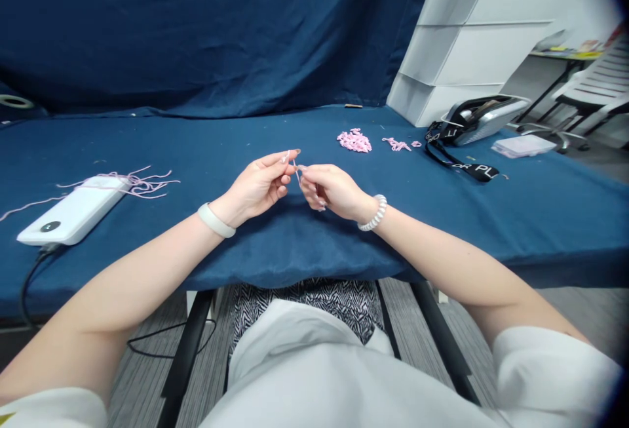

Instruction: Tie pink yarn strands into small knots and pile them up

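My left hand and my right hand meet above the front part of the blue-covered table. Both are closed in a pinch on a short, thin pale pink cord, which shows between the fingertips. Most of the cord is hidden by the fingers. Beyond my right hand lies a pile of small pink cord pieces, looped or knotted by their look. A smaller scatter of pink pieces sits to its right. Off to the left, loose pale pink strands lie over and behind a white power bank.
A black cable runs from the power bank over the table edge. To the right are an open bag, a black lettered strap and a flat clear box. White boxes and a blue curtain stand behind.
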A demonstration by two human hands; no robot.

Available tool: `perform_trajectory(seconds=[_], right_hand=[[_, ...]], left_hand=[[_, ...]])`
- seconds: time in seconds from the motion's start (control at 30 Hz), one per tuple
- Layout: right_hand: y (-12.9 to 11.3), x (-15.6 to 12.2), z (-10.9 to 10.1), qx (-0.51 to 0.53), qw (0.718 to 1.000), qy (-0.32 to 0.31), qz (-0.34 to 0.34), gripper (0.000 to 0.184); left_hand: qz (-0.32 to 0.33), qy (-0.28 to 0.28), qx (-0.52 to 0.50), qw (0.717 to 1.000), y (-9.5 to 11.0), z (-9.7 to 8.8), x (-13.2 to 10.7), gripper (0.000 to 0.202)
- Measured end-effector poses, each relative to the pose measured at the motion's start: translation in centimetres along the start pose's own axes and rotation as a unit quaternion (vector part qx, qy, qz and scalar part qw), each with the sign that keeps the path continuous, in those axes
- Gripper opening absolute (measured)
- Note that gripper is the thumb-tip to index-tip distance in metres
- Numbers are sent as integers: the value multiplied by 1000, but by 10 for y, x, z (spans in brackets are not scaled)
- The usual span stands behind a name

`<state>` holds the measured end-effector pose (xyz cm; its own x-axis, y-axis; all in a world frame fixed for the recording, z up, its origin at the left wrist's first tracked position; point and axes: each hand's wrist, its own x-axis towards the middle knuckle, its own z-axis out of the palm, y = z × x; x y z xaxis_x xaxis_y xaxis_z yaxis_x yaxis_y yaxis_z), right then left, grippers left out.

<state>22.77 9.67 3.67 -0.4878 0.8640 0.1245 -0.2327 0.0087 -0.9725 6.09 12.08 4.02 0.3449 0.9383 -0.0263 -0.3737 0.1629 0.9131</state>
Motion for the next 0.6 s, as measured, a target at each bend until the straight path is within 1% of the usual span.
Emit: perform_trajectory(seconds=[0.07,0.1,0.17,0.2,0.23,0.3,0.33,0.37,0.4,0.43,0.47,0.53,0.6], right_hand=[[1,-3,3,-28,999,-19,-23,41],[1,-5,5,-54,997,-27,-39,44],[0,-9,7,-108,991,-45,-71,49],[0,-10,8,-131,987,-53,-83,52],[-1,-12,9,-147,983,-61,-93,54],[-5,-13,7,-160,979,-69,-110,56],[-8,-13,5,-155,978,-70,-117,55],[-11,-13,2,-146,979,-66,-125,55],[-16,-13,-2,-132,981,-59,-132,54],[-20,-13,-6,-119,982,-48,-138,53],[-25,-12,-11,-108,983,-33,-143,53],[-35,-11,-22,-94,985,-1,-143,54],[-41,-10,-31,-89,986,30,-137,53]], left_hand=[[67,22,78,994,-5,-4,4,26],[101,31,127,986,-7,-6,6,27],[164,41,238,956,-9,-8,7,26],[195,42,297,934,-10,-9,7,24],[228,36,357,905,-11,-10,6,22],[287,4,468,836,-12,-14,6,21],[308,-17,506,806,-13,-16,7,22],[321,-36,529,784,-14,-18,8,23],[328,-51,541,773,-15,-19,9,24],[330,-59,542,771,-16,-20,10,24],[329,-61,537,774,-17,-21,10,25],[317,-60,523,789,-17,-17,9,25],[285,-71,512,808,-15,-9,5,22]])
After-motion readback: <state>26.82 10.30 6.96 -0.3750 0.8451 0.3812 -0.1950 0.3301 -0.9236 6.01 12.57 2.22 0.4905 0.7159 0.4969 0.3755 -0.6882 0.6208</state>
